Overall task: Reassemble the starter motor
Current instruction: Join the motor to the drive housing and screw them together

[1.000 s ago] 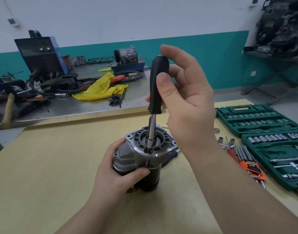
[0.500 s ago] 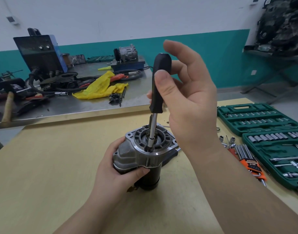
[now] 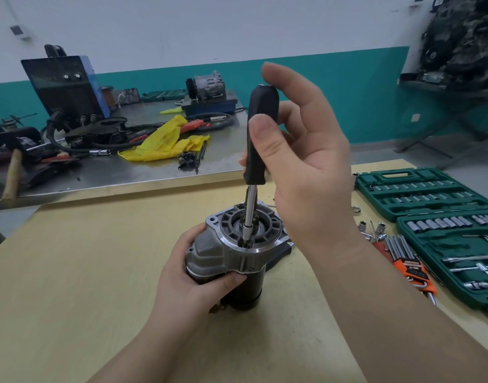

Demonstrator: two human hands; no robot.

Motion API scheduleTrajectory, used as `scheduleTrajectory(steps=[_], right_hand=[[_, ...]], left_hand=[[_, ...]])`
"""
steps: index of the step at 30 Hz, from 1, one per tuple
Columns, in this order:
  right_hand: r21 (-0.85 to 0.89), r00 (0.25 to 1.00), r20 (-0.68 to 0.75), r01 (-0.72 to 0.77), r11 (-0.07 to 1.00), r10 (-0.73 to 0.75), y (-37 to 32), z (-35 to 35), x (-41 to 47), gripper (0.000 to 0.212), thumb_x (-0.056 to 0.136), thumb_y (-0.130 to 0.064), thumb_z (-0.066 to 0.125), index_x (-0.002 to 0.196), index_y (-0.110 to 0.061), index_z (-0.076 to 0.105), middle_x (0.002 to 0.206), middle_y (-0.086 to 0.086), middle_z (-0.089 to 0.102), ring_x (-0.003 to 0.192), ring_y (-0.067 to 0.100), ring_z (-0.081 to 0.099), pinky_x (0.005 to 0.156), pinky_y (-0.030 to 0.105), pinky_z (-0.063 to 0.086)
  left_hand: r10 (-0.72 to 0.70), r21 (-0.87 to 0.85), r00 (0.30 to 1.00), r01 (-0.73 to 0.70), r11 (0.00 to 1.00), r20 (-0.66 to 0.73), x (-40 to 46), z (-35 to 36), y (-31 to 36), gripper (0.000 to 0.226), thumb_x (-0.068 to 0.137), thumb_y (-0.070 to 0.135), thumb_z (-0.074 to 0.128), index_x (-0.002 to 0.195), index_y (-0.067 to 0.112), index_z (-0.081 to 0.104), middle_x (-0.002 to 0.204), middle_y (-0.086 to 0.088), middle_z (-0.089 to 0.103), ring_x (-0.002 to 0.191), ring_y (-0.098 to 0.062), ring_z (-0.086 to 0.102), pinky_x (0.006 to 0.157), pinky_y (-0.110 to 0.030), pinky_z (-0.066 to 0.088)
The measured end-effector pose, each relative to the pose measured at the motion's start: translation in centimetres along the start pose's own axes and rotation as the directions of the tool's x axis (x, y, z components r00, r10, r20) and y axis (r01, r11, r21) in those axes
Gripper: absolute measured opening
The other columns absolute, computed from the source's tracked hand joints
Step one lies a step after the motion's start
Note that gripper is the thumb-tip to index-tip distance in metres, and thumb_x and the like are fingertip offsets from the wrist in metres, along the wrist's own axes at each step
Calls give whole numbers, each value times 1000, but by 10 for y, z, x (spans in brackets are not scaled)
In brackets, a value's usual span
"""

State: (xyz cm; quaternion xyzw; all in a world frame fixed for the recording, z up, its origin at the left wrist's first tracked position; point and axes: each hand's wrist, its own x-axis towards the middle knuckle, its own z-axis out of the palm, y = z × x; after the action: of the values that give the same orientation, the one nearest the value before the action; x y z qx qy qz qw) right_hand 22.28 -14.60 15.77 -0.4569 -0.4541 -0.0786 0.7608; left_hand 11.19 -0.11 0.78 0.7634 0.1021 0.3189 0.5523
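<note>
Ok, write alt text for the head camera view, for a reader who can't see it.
A person's right hand holds a black-handled screwdriver upright, its tip down in the open end of a starter motor that the left hand grips on a wooden table. Green socket sets lie open to the right.

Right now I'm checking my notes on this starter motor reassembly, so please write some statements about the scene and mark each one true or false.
1. The left hand holds the grey metal starter motor upright on the pale wooden table. True.
2. The right hand holds a hammer. False: it grips a black-handled driver.
3. The driver's tip sits down inside the motor's round flange. True.
4. The green socket set case is closed. False: it lies open, sockets showing.
5. The yellow cloth lies on the metal bench behind. True.
</note>
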Motion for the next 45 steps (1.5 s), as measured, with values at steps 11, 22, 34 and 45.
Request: scheduleTrajectory(steps=[11, 22, 34, 45], right_hand=[[42, 999, 23, -50, 998, 49, 1, -5, 2, 28, 108, -13, 55, 133, -23, 60, 102, 4, 70, 78, 30, 70, 72, 50, 64], [112, 997, 20, -73, 991, 71, 2, -6, 2, 28, 109, -17, 49, 132, -21, 63, 112, 24, 69, 83, 33, 70, 77, 44, 63], [44, 997, 26, -72, 996, 70, -1, -4, 1, 30, 111, -19, 46, 137, -21, 59, 111, 3, 69, 93, 26, 65, 74, 39, 59], [-19, 1000, -3, -19, 1000, 19, 2, -1, 2, 28, 105, -18, 60, 133, -24, 58, 92, -11, 63, 84, 20, 60, 76, 56, 62]], left_hand=[[-17, -24, 1000, 17, 1000, 0, -1, 1, 4, 86, 53, 41, 102, 130, 52, 65, 126, 13, 78, 109, -10, 78, 87, -21, 63], [-10, -18, 1000, 10, 1000, 7, -1, 0, 5, 85, 54, 42, 102, 129, 53, 65, 126, 13, 77, 110, -10, 77, 88, -21, 63], [-24, -10, 1000, 24, 1000, -3, -2, 0, 3, 88, 54, 41, 102, 133, 52, 64, 128, 13, 77, 112, -12, 77, 88, -37, 66], [-16, -6, 1000, 16, 1000, -3, -2, 1, 4, 86, 55, 43, 102, 132, 52, 64, 127, 14, 77, 111, -10, 77, 88, -35, 65]])
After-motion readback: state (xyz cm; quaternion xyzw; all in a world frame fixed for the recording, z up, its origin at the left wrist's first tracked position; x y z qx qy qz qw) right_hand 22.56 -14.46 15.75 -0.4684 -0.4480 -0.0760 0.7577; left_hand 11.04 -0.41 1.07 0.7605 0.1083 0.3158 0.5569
